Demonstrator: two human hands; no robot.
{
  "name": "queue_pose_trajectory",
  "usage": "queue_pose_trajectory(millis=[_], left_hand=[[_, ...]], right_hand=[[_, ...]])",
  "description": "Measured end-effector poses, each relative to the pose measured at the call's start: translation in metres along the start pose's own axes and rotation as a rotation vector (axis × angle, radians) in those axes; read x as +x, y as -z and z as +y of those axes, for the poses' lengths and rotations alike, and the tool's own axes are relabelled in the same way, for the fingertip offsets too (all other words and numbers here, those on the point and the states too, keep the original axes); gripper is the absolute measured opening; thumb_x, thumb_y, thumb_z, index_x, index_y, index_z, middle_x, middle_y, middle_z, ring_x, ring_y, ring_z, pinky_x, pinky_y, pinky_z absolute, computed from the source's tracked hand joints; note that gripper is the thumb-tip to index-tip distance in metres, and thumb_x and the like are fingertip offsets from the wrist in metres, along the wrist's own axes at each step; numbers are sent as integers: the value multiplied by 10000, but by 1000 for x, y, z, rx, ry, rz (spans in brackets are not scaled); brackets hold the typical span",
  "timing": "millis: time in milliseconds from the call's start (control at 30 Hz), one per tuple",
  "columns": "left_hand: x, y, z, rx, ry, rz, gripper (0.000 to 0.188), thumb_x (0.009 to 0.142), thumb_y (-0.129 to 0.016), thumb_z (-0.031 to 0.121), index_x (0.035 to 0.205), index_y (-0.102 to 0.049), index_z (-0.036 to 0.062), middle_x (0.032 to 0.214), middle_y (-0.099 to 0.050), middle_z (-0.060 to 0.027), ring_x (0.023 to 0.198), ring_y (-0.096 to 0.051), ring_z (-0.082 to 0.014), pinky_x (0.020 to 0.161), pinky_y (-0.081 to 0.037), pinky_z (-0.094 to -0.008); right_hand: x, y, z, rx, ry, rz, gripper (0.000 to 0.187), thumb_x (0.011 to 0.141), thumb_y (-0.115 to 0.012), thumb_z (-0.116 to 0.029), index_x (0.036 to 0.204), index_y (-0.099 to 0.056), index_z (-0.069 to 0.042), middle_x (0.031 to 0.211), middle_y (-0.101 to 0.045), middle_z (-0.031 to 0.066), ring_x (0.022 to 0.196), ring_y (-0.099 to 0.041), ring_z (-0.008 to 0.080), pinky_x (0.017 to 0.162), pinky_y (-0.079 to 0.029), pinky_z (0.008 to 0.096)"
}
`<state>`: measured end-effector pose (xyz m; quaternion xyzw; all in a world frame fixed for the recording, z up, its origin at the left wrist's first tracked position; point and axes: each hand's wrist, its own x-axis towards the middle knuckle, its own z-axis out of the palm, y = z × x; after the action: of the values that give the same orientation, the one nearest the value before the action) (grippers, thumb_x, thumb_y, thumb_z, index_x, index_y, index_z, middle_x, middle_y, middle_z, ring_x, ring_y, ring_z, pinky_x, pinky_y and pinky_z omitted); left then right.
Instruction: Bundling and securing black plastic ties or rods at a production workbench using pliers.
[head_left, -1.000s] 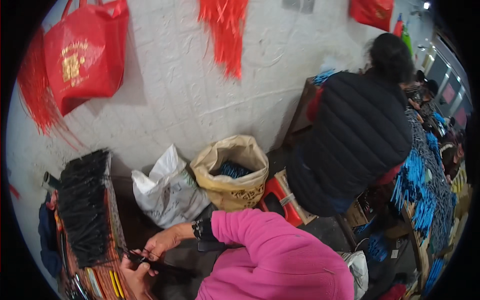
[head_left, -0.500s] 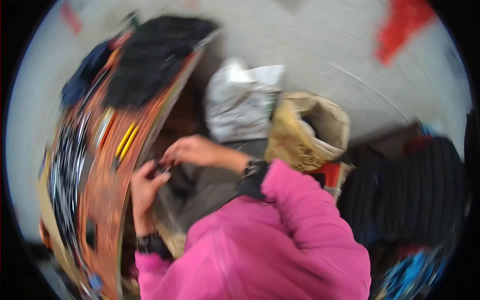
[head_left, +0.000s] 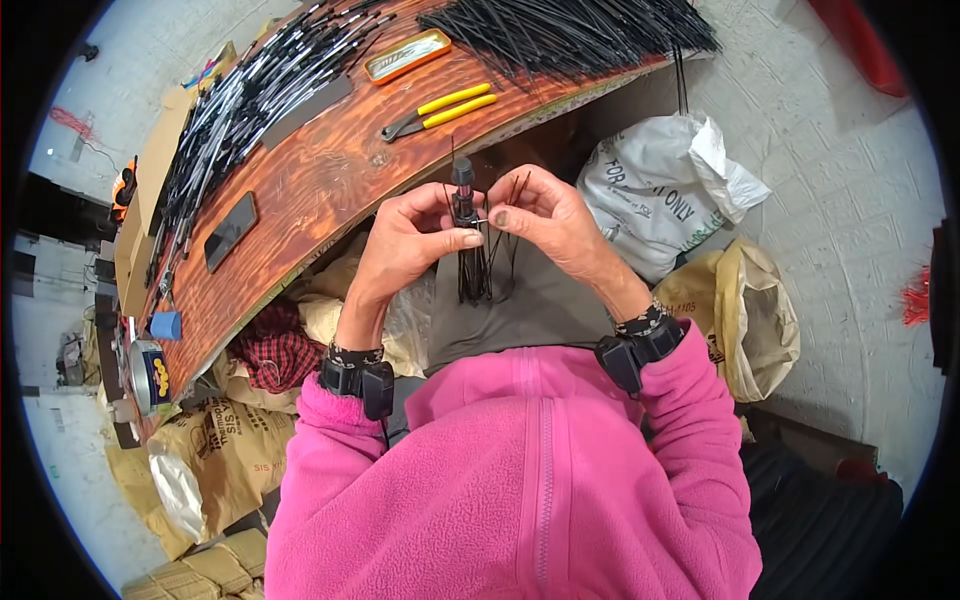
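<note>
In front of my lap, both hands hold what looks like a small umbrella frame (head_left: 474, 272), upright, with a dark knob on top and thin black ribs hanging down. My left hand (head_left: 405, 235) is closed round its left side, thumb across the front. From the right, my right hand (head_left: 550, 220) pinches a thin black rib (head_left: 521, 183) beside the shaft; a small shiny bit shows at its thumb tip. Fingertips behind the frame are hidden. Beyond them, yellow-handled pincers (head_left: 455, 97) lie on the wooden table (head_left: 330, 190).
The table carries heaps of black rods (head_left: 570, 40) and silver-black rods (head_left: 240, 115), an orange-rimmed tin (head_left: 408, 55), a phone (head_left: 231, 231) and a round tin (head_left: 149, 374). A white sack (head_left: 640, 185) and an open tan bag (head_left: 765, 320) stand on the right.
The view has swung and steadied, so the table now runs across the upper left. My hands, at the table's edge before, are now over my lap with the frame plainly visible.
</note>
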<state>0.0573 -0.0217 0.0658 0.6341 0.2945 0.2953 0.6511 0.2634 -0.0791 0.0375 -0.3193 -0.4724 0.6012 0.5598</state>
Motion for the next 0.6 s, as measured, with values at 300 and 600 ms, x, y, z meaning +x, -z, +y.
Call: queue_pose_trajectory(millis=[300, 600], left_hand=[[1, 28, -25, -102, -27, 109, 412, 788, -764, -13, 1175, -621, -12, 1047, -678, -52, 920, -638, -98, 874, -518, -260], [-10, 58, -35, -143, 12, 193, 482, 801, -763, 22, 1246, -581, -22, 1079, -677, -97, 979, -642, -145, 909, -517, -294]], right_hand=[[20, -9, 32, -124, -79, -59, 165, 892, -696, -97, 1001, -594, -27, 917, -617, -10, 835, -570, 48, 776, -490, 228], [46, -29, 53, -428, -41, -6, 120, 854, -714, -70, 891, -616, -12, 812, -625, -4, 745, -568, 49, 680, -489, 232]])
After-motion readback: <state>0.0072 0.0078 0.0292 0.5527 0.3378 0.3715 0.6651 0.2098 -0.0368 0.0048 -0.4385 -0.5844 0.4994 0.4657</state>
